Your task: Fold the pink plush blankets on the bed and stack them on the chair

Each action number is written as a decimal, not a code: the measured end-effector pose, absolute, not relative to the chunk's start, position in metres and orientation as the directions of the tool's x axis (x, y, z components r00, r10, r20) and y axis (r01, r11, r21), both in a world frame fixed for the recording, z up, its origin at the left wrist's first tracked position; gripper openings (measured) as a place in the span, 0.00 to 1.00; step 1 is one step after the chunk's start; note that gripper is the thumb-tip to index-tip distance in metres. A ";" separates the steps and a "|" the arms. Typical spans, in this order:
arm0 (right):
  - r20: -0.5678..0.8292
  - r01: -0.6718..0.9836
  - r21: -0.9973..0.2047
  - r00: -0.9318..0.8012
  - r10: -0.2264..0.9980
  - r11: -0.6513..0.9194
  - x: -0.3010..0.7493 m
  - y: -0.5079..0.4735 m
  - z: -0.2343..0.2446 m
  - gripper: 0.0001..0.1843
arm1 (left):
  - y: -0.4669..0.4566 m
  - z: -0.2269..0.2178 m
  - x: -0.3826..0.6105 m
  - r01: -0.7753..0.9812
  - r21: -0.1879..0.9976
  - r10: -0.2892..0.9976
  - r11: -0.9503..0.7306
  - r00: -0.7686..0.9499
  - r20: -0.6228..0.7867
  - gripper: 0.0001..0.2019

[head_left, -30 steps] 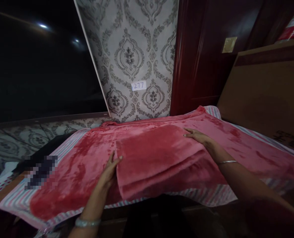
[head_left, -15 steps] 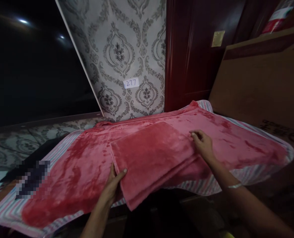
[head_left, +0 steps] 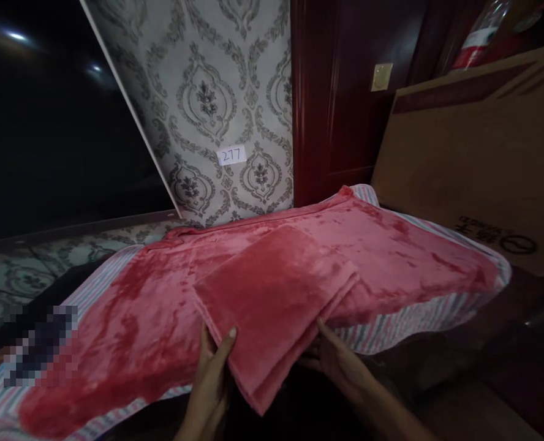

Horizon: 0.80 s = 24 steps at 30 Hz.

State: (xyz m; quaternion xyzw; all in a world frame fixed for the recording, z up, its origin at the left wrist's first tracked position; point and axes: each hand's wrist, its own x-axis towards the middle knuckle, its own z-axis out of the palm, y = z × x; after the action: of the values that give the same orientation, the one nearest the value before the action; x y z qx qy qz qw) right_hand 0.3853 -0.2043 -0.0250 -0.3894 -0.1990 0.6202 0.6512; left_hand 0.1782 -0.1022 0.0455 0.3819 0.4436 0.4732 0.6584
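A dark, glossy panel (head_left: 46, 135) fills the far left, beside a grey-and-white damask wallpaper panel (head_left: 249, 116) bearing a small white label (head_left: 231, 155) marked 277. To its right stand a glossy dark red wooden door (head_left: 331, 104) with a small brass plate (head_left: 381, 77), and a large brown cardboard sheet (head_left: 469, 165) printed with black characters near its lower right corner.

In the foreground, a pink plush blanket with a striped border (head_left: 106, 331) lies spread, its far edge near the wallpaper and door. A pixelated dark patch (head_left: 40, 346) covers part of its left side.

A thick folded section of the blanket (head_left: 272, 300) lies near the middle, its near corner drooping over the near edge. The plush looks light, soft and limp, likely to sag unless supported; the folded near edges offer the surest hold.

The left hand (head_left: 210, 392) is at that section's near left edge, thumb raised against it. The right hand (head_left: 336, 361) is at its near right edge, fingers (head_left: 331, 352) extended beneath. Neither hand's grip can be told.
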 end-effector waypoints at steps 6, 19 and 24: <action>-0.265 -0.742 -0.670 0.271 0.925 0.025 0.360 -0.195 -0.006 0.33 | -0.130 0.024 0.175 -0.244 0.913 0.942 0.327 0.165 -0.293 0.45; -0.247 -0.731 -0.677 0.337 0.909 0.087 0.359 -0.198 -0.019 0.35 | -0.134 0.010 0.182 -0.404 0.838 0.910 0.367 -0.030 -0.413 0.31; -0.220 -0.559 -0.829 0.333 0.917 0.004 0.376 -0.218 -0.041 0.29 | -0.137 0.015 0.185 -0.438 0.832 0.923 0.340 -0.017 -0.386 0.29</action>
State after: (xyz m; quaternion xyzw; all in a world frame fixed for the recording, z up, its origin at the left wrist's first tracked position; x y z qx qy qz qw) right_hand 0.3758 -0.2181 -0.0411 -0.4517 -0.1983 0.5424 0.6800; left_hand 0.1846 -0.1366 0.0149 0.2474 0.4894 0.5186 0.6560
